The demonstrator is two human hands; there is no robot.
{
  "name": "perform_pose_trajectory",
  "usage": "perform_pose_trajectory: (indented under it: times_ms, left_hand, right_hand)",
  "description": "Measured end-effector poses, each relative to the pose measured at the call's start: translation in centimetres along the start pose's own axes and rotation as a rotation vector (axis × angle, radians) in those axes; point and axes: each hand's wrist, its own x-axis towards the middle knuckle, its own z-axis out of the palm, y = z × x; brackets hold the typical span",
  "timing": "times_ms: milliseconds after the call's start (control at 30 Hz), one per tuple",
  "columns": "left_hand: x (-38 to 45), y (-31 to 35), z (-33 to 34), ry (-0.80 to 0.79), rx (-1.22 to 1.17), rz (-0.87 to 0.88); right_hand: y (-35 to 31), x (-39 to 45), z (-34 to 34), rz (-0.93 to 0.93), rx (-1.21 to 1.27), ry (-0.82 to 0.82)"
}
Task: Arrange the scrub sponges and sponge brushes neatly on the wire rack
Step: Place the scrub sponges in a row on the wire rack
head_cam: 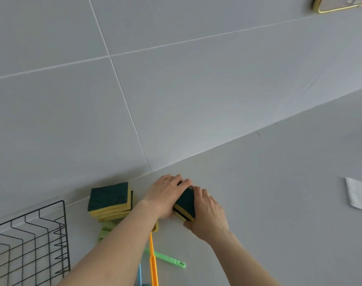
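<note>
A small stack of green-and-yellow scrub sponges (185, 205) is squeezed between my left hand (165, 196) and my right hand (207, 215) on the grey counter. A second stack of scrub sponges (109, 200) rests to the left, near the wall. Sponge brushes lie beneath my left forearm: an orange handle (153, 263), a green handle (167, 259), a blue handle (140, 274) and a light green sponge head (105, 230). The black wire rack (29, 242) stands at the lower left with nothing visible on it.
A tiled wall (134, 79) rises right behind the sponges. A folded white cloth (358, 195) lies at the right on the counter (279, 172). A gold-rimmed object (339, 5) hangs at the top right.
</note>
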Motion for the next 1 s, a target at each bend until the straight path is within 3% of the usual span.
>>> perform_pose_trajectory:
  times_ms: [500, 767, 1000]
  left_hand:
    - [-5.5, -1.3, -4.5, 0.174, -0.055, -0.092]
    - [-14.9, -4.4, -7.9, 0.331, -0.045, -0.225]
    - [-25.9, -8.4, -7.2, 0.407, -0.057, -0.373]
  right_hand:
    - [-4.2, -1.5, -3.8, -0.174, -0.019, 0.105]
    - [-12.7, -4.0, -5.3, -0.360, -0.055, 0.170]
    - [-21.8, -6.8, -2.2, -0.528, -0.061, 0.160]
